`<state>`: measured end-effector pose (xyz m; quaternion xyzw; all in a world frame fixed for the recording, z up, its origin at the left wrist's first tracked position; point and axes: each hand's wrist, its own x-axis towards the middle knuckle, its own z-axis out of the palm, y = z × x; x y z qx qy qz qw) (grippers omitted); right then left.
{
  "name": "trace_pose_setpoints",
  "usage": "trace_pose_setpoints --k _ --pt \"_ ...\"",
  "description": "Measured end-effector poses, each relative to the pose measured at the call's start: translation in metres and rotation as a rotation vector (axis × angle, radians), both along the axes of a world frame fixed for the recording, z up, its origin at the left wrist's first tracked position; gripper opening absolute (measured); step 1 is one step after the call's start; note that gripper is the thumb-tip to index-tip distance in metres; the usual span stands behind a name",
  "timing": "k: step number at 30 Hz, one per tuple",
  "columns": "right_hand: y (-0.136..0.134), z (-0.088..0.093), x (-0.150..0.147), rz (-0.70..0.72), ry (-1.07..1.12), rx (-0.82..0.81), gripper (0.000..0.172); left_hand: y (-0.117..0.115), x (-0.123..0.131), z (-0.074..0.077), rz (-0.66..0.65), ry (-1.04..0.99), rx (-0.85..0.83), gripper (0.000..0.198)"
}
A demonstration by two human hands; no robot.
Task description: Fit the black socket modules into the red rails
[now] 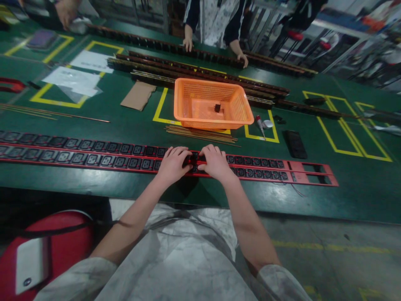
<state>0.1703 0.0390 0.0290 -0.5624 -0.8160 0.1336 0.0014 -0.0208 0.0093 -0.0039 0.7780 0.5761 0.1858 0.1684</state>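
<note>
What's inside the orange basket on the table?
One small black piece lies on the floor of the orange basket. The near wall hides the bit of floor right behind it, so I can't tell if anything is tucked there.

Red-framed socket strips are lying along a green table bearing yellow markings, showing an assembly workshop.

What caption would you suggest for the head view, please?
Left hand and right hand on red socket strips, orange basket beyond.
</note>
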Motion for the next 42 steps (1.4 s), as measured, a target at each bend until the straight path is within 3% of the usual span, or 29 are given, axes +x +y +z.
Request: trace_pose_setpoints --k 9,15,23,35,42 --pt "0.0 -0.001 0.0 -0.003 0.003 -0.001 0.036 0.011 0.001 0.002 0.035 0.024 -0.042 0.034" --pt "-0.003 0.0 0.001 0.003 0.007 0.012 0.036 0.009 -0.006 -0.006 -0.033 0.005 -0.01 0.035" --pt "-0.005 -0.002 0.003 0.003 0.031 0.017 0.037 0.006 -0.008 -0.002 -0.069 0.01 -0.033 0.045" --pt "-0.005 -0.005 0.004 0.01 0.048 0.026 0.036 0.007 -0.011 -0.003 -0.084 -0.006 -0.053 0.043" --pt "-0.007 -0.004 0.004 0.01 0.044 0.028 0.034 0.015 -0.018 -0.003 -0.149 0.0 -0.136 0.057"
